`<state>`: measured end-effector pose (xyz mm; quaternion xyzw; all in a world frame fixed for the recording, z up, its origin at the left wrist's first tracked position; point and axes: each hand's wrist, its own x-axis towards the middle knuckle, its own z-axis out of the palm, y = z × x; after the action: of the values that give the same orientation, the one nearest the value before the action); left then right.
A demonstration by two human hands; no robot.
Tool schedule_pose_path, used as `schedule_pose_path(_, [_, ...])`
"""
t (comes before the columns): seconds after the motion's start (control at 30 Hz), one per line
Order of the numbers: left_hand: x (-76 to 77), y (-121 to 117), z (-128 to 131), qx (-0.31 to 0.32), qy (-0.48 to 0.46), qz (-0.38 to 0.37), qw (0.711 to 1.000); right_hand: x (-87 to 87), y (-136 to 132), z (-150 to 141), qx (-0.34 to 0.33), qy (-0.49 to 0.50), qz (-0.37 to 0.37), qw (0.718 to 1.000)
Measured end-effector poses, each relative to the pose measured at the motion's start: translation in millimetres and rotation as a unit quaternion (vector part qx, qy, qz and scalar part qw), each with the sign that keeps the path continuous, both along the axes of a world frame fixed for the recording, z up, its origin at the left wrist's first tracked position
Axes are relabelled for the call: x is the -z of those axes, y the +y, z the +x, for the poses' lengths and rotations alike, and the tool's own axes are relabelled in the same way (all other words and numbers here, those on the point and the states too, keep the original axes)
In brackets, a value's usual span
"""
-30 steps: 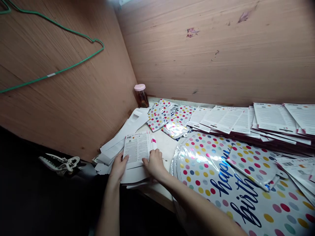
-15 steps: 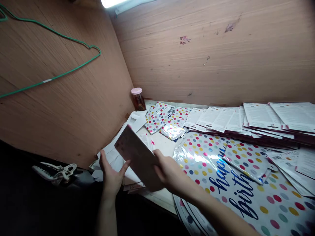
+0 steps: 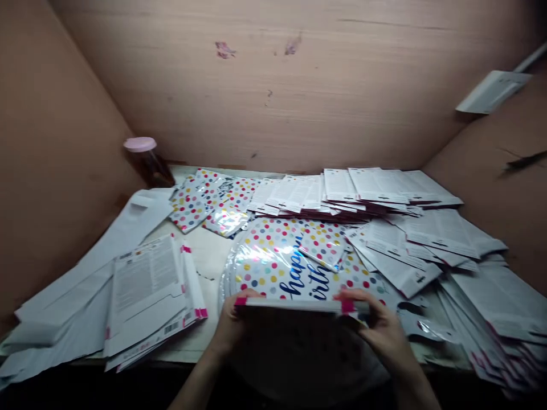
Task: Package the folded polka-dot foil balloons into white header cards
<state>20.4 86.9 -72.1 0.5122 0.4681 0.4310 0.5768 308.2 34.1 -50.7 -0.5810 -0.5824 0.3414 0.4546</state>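
A printed paper envelope with pink corners is seen nearly edge-on in front of me. My left hand grips its left end and my right hand its right end, fingers closed around it. Behind it lies a large round foil balloon, white with coloured dots and blue "happy birth" lettering, its lower part hidden by the envelope and hands. On top of that balloon rests a folded dotted foil balloon. The underside of the held envelope is dark and blurred.
Printed envelopes lie at left over white paper sheets. Folded dotted balloons sit near a pink-lidded jar. Several envelope stacks line the back, with more envelopes at right. Wooden walls enclose the table.
My view has swung right. The envelope has moved from above the left papers to in front of the large balloon, and my left hand, open before, now grips it too.
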Motion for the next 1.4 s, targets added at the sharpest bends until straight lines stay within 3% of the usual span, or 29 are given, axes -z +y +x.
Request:
schedule_pose_path(0.17, [-9.0, 3.9, 0.6, -0.037, 0.014, -0.066, 0.997, 2.8, 8.4, -9.0, 0.049, 0.243, -0.120, 0.961])
schedule_pose_path(0.3, [-18.6, 0.4, 0.5, -0.037, 0.013, -0.151, 0.988, -10.1, 7.3, -12.4, -0.014, 0.333, -0.232, 0.914])
schedule_pose_path(0.4, [-19.4, -3.0, 0.6, -0.049, -0.010, -0.205, 0.978, -13.2, 3.1, -13.4, -0.017, 0.370, -0.271, 0.889])
schedule_pose_path(0.7, [-27.2, -8.8, -1.3, -0.083, 0.027, -0.213, 0.973, -7.1, -0.9, -25.2, 0.005, 0.436, -0.286, 0.853])
schedule_pose_path(0.93, [-32.7, -9.5, -1.5, -0.089, 0.062, -0.203, 0.973, -0.9, -1.8, -27.8, 0.025, 0.432, -0.287, 0.854])
schedule_pose_path(1.23, [-29.6, -10.2, -1.8, -0.059, 0.062, -0.205, 0.975, -5.7, -5.2, -18.6, -0.026, 0.451, -0.299, 0.840])
schedule_pose_path(1.4, [-32.3, -5.6, 2.7, -0.035, 0.056, -0.204, 0.977, -1.6, -10.0, -14.1, -0.072, 0.482, -0.308, 0.817])
